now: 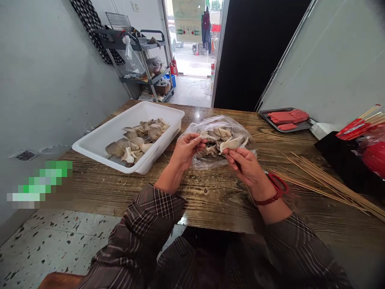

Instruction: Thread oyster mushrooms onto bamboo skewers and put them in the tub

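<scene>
My left hand (188, 149) pinches the stem end of a pale oyster mushroom piece (209, 137) between thumb and fingers. Another whitish oyster mushroom (232, 144) is pinched in my right hand (243, 161); whether the two pieces are joined I cannot tell. Both hands are over the near side of an open clear plastic bag (242, 124), which holds more mushrooms (212, 151). To the left, a white plastic tub (150, 161) contains a loose heap of grey-brown oyster mushrooms (136, 140).
Thin bamboo skewers (327, 176) lie across the table's right side, beside red-handled scissors (278, 182). A dark tray (272, 123) of pink-red strips stands at the back right. Red-wrapped skewers (356, 124) rise by a black box (337, 150). A shelf cart (147, 78) stands beyond the table.
</scene>
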### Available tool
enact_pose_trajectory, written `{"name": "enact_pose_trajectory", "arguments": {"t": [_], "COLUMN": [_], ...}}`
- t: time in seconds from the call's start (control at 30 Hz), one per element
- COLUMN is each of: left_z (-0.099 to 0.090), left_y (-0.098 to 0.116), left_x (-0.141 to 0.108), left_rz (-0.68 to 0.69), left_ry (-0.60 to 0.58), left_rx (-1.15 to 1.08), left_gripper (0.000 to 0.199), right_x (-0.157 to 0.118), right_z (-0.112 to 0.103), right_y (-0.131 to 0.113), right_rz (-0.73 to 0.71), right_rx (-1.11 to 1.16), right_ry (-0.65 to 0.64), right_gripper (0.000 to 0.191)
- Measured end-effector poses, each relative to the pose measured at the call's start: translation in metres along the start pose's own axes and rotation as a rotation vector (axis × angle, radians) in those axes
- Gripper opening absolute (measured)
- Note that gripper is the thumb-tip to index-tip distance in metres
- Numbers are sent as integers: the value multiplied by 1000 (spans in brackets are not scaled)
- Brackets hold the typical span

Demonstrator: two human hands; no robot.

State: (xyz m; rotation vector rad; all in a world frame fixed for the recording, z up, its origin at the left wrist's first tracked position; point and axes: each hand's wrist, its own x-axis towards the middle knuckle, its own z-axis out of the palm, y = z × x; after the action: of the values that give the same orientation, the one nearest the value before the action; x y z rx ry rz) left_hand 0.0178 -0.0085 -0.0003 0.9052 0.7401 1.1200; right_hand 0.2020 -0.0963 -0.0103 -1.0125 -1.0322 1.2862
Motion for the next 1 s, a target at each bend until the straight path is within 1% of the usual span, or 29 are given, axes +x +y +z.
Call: {"name": "enact_pose_trajectory", "arguments": {"t": [0.13,0.23,0.33,0.43,0.53,0.63,0.8,1.0], "left_z": [0,-1,-2,-4,-4,-3,0,0], "left_y": [0,-1,-2,-3,-4,-3,-2,-4], "left_x": [0,1,2,2,2,1,-1,-1], "left_rz": [3,8,17,15,11,11,20,33], "left_ry": [-2,0,2,-5,-15,-15,-18,-40], "left_rx": [-3,-3,-16,-48,-72,-70,-37,-37], "left_gripper": [21,23,25,26,26,26,25,29], "right_x": [-1,-1,0,0,1,2,3,3], "right_z": [2,2,2,4,5,4,4,4], "right_y": [1,4,8,11,12,12,13,13], "right_rz": [-14,-56,-134,-283,-408,-427,-430,-422], "right_rx": [-27,-89,-301,-570,-697,-719,-750,-745], "right_ry": [4,21,38,42,59,82,85,104], "right_gripper": [34,32,29,22,18,19,20,21]}}
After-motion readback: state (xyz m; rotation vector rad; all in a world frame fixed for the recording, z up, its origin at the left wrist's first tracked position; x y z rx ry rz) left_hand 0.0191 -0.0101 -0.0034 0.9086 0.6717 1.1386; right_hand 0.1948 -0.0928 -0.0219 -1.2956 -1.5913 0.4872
